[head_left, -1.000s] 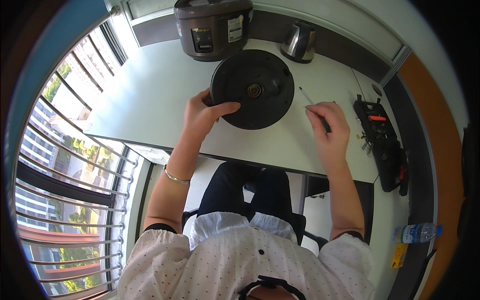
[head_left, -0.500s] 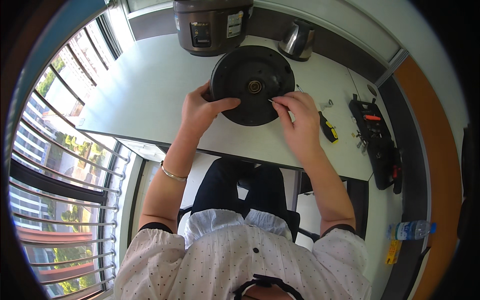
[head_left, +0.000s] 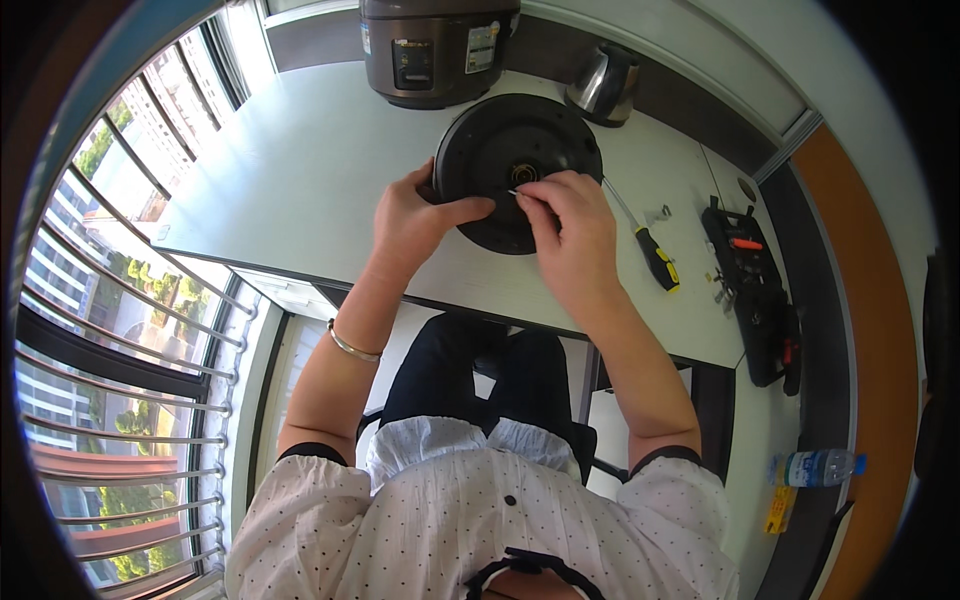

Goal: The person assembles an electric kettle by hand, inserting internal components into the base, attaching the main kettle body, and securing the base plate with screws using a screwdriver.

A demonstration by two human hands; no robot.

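I see left hand [head_left: 408, 215] gripping black round disc [head_left: 492, 155] by left rim, over white table [head_left: 300, 170]; right hand [head_left: 577, 228] pinching small pale piece [head_left: 514, 192] just below disc's brassy central coil [head_left: 524, 174]; yellow-black screwdriver [head_left: 655, 258] lying at right.

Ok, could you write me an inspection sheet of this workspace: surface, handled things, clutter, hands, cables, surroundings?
Surface: white table with a dark front edge.
Handled things: round black part with a brassy centre; small pale piece, too small to identify.
Clutter: yellow-and-black screwdriver and black tool case, both to the right.
Hands: left hand grips the round part's left edge, thumb on its face; right hand pinches the pale piece over that face.
Cables: nothing seen.
Surroundings: brown cooker and metal kettle at the back; water bottle at right; barred window at left.
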